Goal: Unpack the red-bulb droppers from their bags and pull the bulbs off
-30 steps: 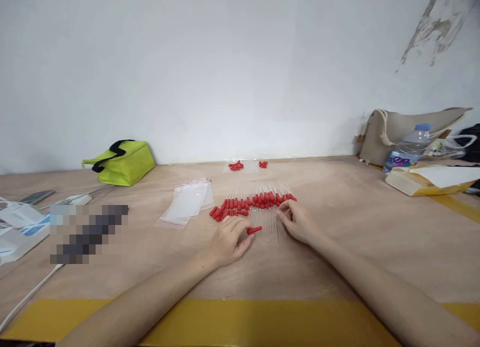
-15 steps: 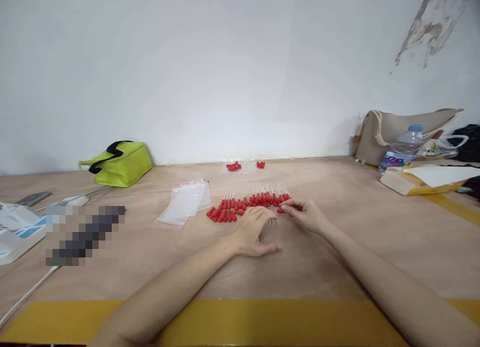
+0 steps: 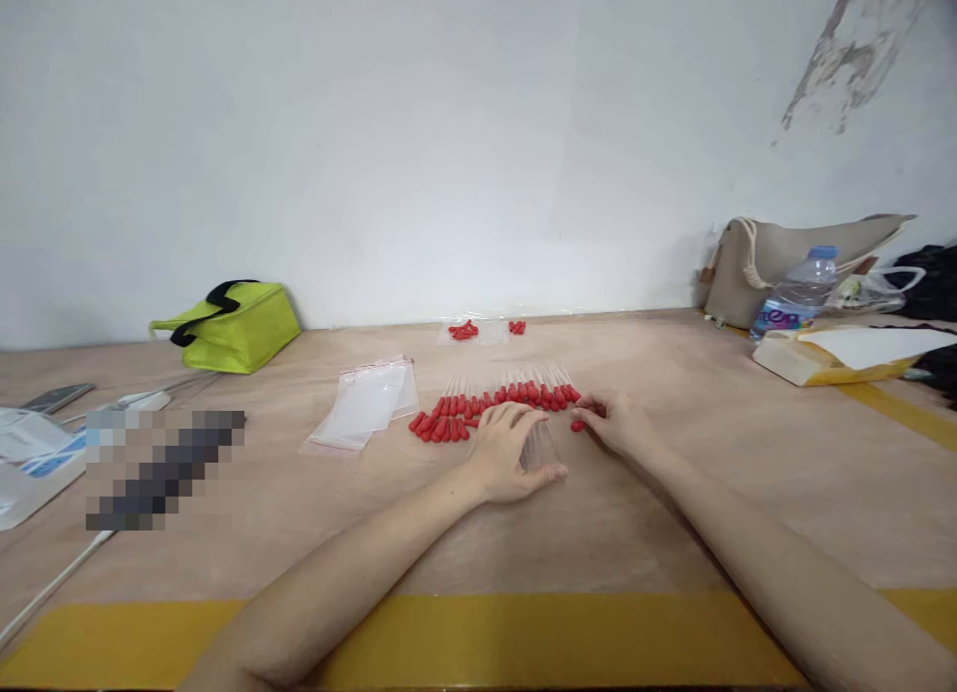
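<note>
The left hand (image 3: 515, 453) arches over a set of tubes (image 3: 536, 448) near the middle of the tabletop (image 3: 635, 552), thumb and fingers spread wide around them; whether it presses on them cannot be told. The right hand (image 3: 620, 428), just to the right, is narrow, its thumb and fingertips seemingly pinching one red bulb (image 3: 577, 426). As a judgement, the step in hand is handling that one bulb beside the tubes while the left hand steadies them. Any move from here calls for a light, exact pinch, since the tubes look thin and likely to roll.

Just beyond the hands, a row of droppers (image 3: 530, 393) lies with red ends near and thin tips far. A smaller cluster (image 3: 441, 430) of red bulbs lies to its left. The left hand hides part of these and the far ends of the tubes, so their caps cannot be checked. The close row limits room on the far side.

Left of the cluster lie plastic bags (image 3: 366, 403); more red bulbs (image 3: 464, 330) lie by the wall. The green bag (image 3: 243, 328), far left, and the bottle (image 3: 797, 293), far right, stand well apart from the hands.
</note>
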Motion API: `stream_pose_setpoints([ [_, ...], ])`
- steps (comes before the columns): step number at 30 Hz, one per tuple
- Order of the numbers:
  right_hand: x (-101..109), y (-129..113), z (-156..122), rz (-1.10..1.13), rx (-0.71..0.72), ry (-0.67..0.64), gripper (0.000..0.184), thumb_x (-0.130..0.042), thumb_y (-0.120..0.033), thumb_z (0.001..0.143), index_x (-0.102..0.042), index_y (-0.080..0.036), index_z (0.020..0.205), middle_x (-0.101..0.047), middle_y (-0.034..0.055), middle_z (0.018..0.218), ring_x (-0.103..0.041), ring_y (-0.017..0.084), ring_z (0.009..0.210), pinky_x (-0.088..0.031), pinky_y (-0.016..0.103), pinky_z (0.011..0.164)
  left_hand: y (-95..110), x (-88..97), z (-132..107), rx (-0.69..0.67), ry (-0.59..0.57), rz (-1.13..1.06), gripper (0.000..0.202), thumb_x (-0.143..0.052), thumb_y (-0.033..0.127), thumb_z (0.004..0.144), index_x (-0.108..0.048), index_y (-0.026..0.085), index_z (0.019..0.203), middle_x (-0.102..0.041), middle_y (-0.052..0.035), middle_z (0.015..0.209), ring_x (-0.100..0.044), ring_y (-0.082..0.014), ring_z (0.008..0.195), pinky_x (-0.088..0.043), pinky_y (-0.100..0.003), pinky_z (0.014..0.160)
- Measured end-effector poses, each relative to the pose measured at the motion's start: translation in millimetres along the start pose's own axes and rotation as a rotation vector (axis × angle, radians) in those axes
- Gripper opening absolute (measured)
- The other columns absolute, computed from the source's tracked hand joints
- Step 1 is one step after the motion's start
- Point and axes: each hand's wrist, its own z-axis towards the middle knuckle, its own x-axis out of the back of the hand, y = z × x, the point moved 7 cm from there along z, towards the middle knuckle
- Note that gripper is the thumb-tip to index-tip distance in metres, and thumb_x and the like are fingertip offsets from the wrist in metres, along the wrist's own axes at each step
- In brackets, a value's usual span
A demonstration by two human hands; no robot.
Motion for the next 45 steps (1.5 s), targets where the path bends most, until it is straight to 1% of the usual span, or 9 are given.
stream_pose_setpoints([
  [5, 6, 2, 0, -0.063, -0.04, 0.089, 0.02, -0.05, -0.034, 0.076, -0.066, -0.021, 0.074, -0.069, 0.0023, 0.069, -0.061, 0.017, 0.066, -0.041, 0.025, 0.059, -18, 2.9, 35, 0.124, 0.026, 0.129, 0.025, -0.057, 0.04, 0.075, -0.057, 0.022, 0.093, -0.052, -0.005, 0.105, -0.044, -0.0228, 0.105, -0.034, -0.038, 0.089],
  [10, 10, 19, 2, 0.012, -0.122, 0.186, 0.03, -0.048, -0.045, 0.077, -0.067, -0.021, 0.077, -0.068, 0.0031, 0.066, -0.061, 0.016, 0.06, -0.038, 0.022, 0.05, -30, -18.3, 70, 0.126, -0.035, 0.168, 0.027, -0.057, 0.045, 0.074, -0.059, 0.021, 0.086, -0.053, -0.005, 0.103, -0.043, -0.0226, 0.105, -0.032, -0.038, 0.091],
  [15, 8, 29, 5, -0.012, -0.198, 0.183, 0.032, -0.049, -0.047, 0.075, -0.068, -0.021, 0.074, -0.067, 0.0038, 0.064, -0.058, 0.015, 0.055, -0.034, 0.022, 0.046, -37, -33.6, 83, 0.199, -0.068, 0.239, 0.031, -0.055, 0.05, 0.074, -0.057, 0.019, 0.078, -0.056, -0.005, 0.091, -0.047, -0.0237, 0.098, -0.032, -0.04, 0.087],
  [23, 3, 29, 5, 0.013, -0.196, 0.163, 0.034, -0.049, -0.048, 0.076, -0.068, -0.02, 0.078, -0.07, 0.0057, 0.07, -0.061, 0.017, 0.062, -0.038, 0.022, 0.05, -42, -34.9, 85, 0.21, -0.051, 0.273, 0.017, -0.054, 0.037, 0.077, -0.055, 0.02, 0.079, -0.06, -0.0037, 0.088, -0.051, -0.0225, 0.093, -0.033, -0.04, 0.084],
  [27, 1, 33, 5, 0.025, -0.194, 0.165, 0.035, -0.048, -0.05, 0.076, -0.068, -0.021, 0.079, -0.07, 0.0052, 0.07, -0.061, 0.017, 0.063, -0.039, 0.023, 0.05, -35, -31.0, 85, 0.146, -0.041, 0.307, 0.013, -0.049, 0.027, 0.079, -0.054, 0.019, 0.089, -0.061, -0.0039, 0.089, -0.052, -0.0211, 0.094, -0.028, -0.042, 0.09],
  [31, 1, 32, 5, 0.027, -0.184, 0.159, 0.037, -0.048, -0.052, 0.076, -0.068, -0.022, 0.079, -0.07, 0.0049, 0.072, -0.062, 0.019, 0.067, -0.04, 0.023, 0.053, -25, -32.1, 84, 0.058, -0.054, 0.338, 0.012, -0.05, 0.023, 0.078, -0.055, 0.018, 0.087, -0.062, -0.0052, 0.089, -0.053, -0.021, 0.092, -0.021, -0.043, 0.096],
  [37, 2, 30, 4, 0.038, -0.188, 0.17, 0.038, -0.048, -0.055, 0.076, -0.067, -0.023, 0.078, -0.07, 0.0048, 0.072, -0.063, 0.019, 0.068, -0.041, 0.024, 0.053, -21, -32.8, 86, 0.042, -0.028, 0.352, 0.012, -0.047, 0.017, 0.078, -0.057, 0.016, 0.085, -0.064, -0.0075, 0.086, -0.057, -0.0212, 0.088, -0.03, -0.04, 0.091],
  [41, 1, 31, 6, 0.082, -0.152, 0.202, 0.038, -0.047, -0.054, 0.077, -0.067, -0.021, 0.077, -0.068, 0.0042, 0.068, -0.062, 0.018, 0.064, -0.042, 0.024, 0.054, -22, -18.2, 82, 0.122, 0.056, 0.341, 0.019, -0.042, 0.016, 0.082, -0.055, 0.016, 0.096, -0.063, -0.008, 0.091, -0.058, -0.0216, 0.085, -0.038, -0.038, 0.082],
  [45, 6, 21, 5, 0.097, -0.031, 0.319, 0.036, -0.045, -0.049, 0.079, -0.065, -0.019, 0.083, -0.065, 0.0052, 0.074, -0.059, 0.016, 0.062, -0.045, 0.026, 0.057, -25, 14.6, 47, 0.143, 0.211, 0.15, 0.018, -0.039, 0.02, 0.087, -0.051, 0.018, 0.099, -0.061, -0.0054, 0.095, -0.058, -0.0157, 0.082, -0.044, -0.028, 0.072],
])
